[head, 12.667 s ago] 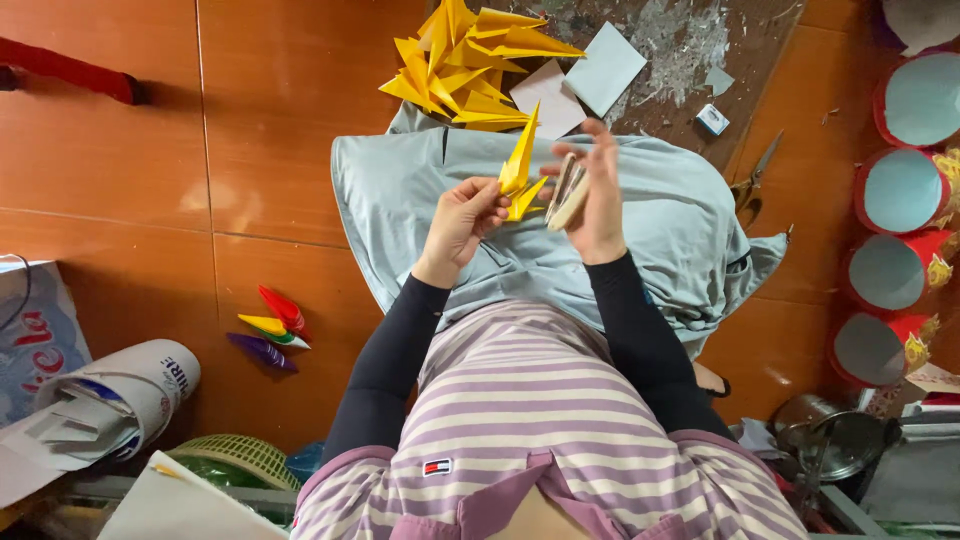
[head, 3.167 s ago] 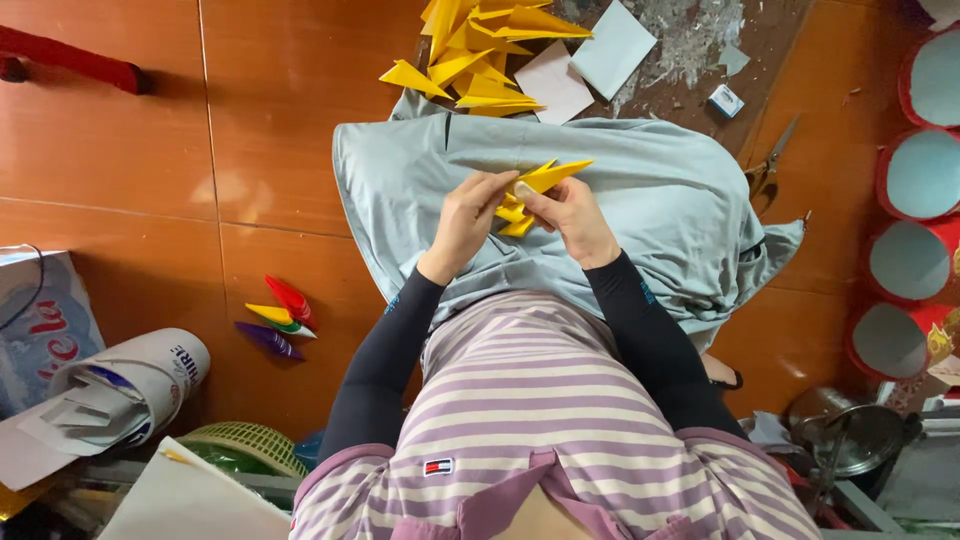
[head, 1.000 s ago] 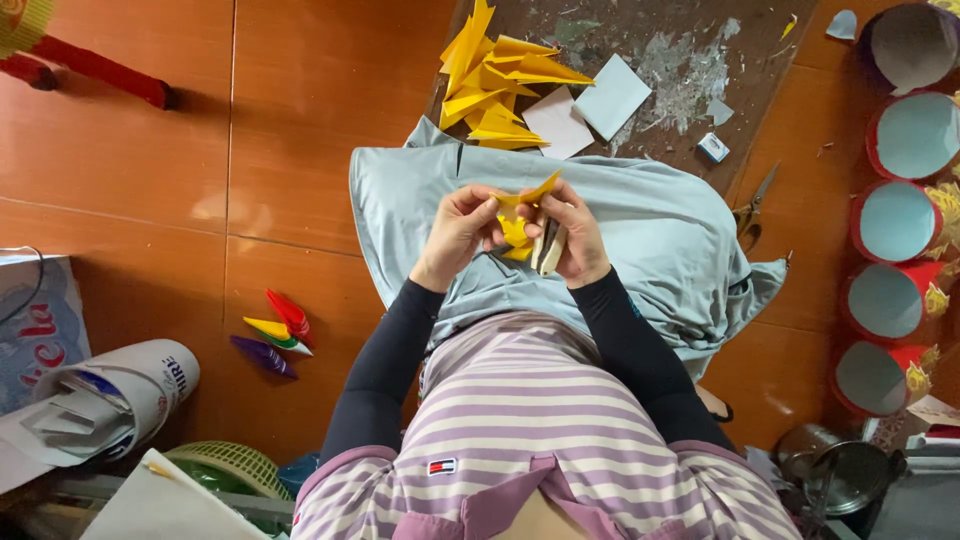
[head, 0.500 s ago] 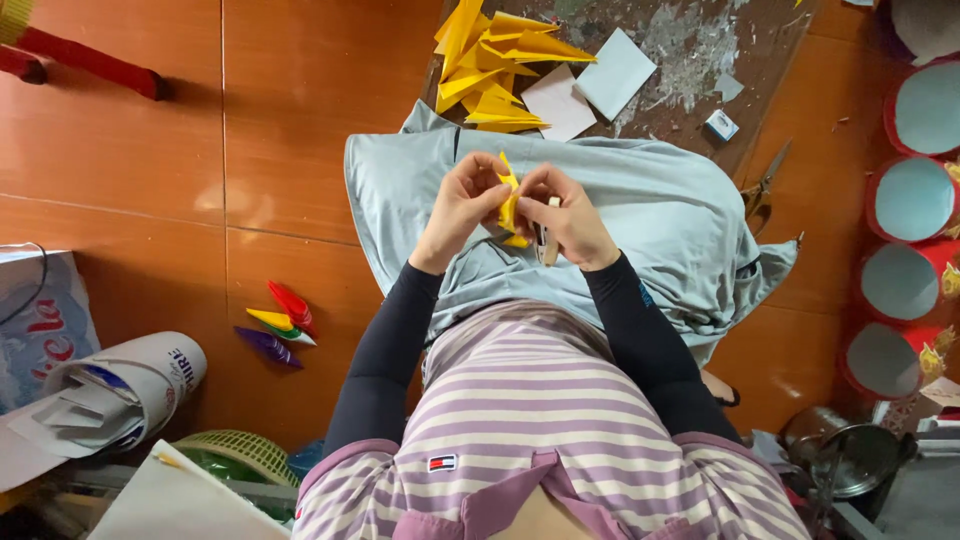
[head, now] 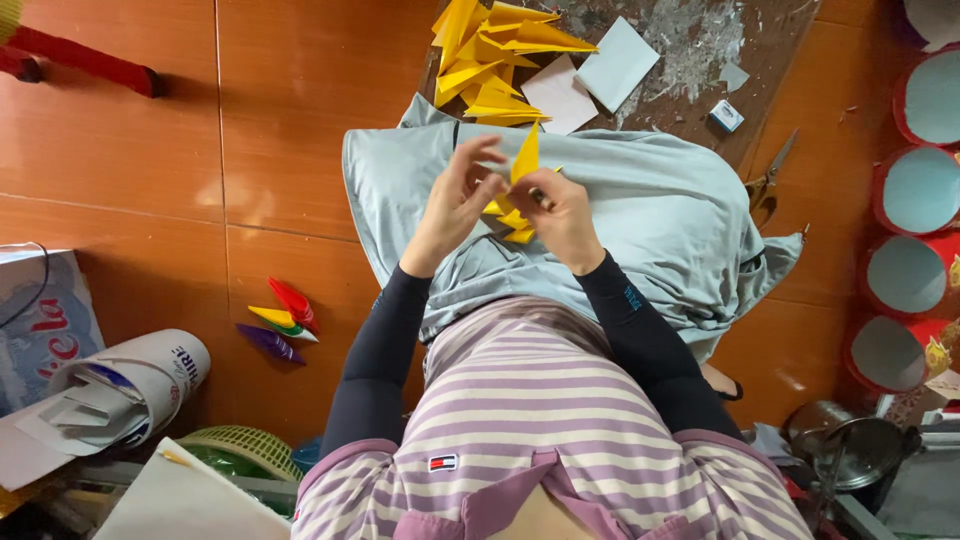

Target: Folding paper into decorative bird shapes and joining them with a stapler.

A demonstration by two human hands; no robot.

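Both hands meet over my lap on a folded yellow paper piece (head: 521, 165). My left hand (head: 455, 200) pinches its left side with the fingers partly spread. My right hand (head: 560, 215) grips the lower folds, and one pointed flap sticks up between the hands. A light blue cloth (head: 640, 215) covers my lap under the hands. Beyond it, a pile of finished yellow folded pieces (head: 495, 55) lies on the floor by white paper squares (head: 590, 85).
Scissors (head: 768, 180) lie right of the cloth. Red-rimmed round containers (head: 915, 190) line the right edge. Small coloured folded papers (head: 280, 318) sit on the orange tile floor at left. A paper roll (head: 120, 385) and a green basket (head: 240, 450) are at lower left.
The hands have kept working the yellow piece together above the lap; a pointed flap now stands upright between them, and my left fingers have spread wider.
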